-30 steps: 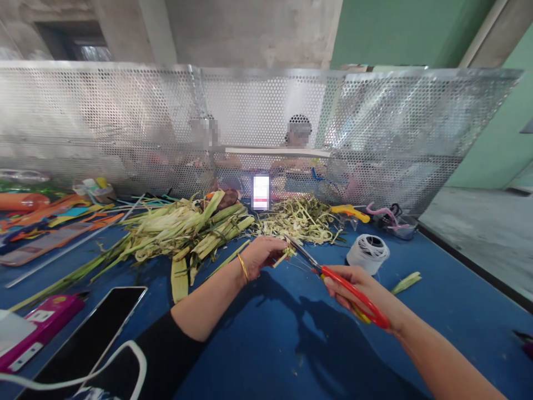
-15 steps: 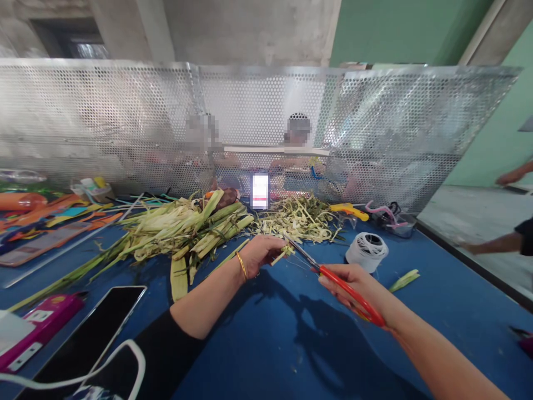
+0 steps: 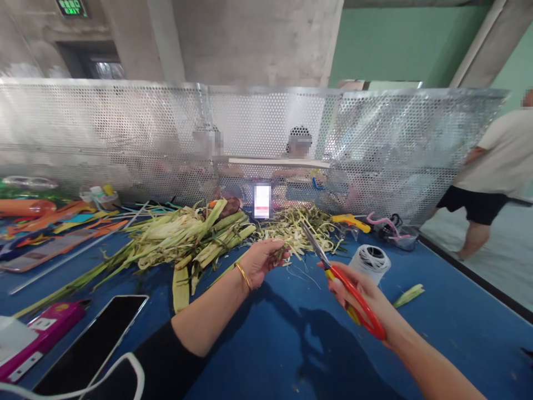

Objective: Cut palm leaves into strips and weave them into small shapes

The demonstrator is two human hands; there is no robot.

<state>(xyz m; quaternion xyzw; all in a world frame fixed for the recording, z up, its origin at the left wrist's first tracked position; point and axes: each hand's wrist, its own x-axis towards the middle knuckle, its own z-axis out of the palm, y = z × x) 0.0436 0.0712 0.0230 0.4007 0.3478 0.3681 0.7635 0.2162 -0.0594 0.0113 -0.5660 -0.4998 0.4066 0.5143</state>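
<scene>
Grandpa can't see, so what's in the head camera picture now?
A right hand holds red-handled scissors over a blue table; the left hand is curled near shredded plant strips. Pale green stalks lie to the left, a spool of white string to the right.

Clock centred between left hand [image 3: 263, 262] and right hand [image 3: 365, 290]. Open counter [image 3: 250, 364] at 6 between the forearms, also at 4 beyond the right one. Small gap between hands; scissors [image 3: 315, 243] slant along its right side. 12: shredded strips [image 3: 287, 225], then perforated screen [image 3: 258, 119] blocks. 10: stalk pile [image 3: 175, 239]. 2: string spool [image 3: 370, 261] crowds right hand. 3: leaf scrap [image 3: 410, 295], low. 8: phone [image 3: 94, 341], white cable [image 3: 139, 372] in the way.
</scene>
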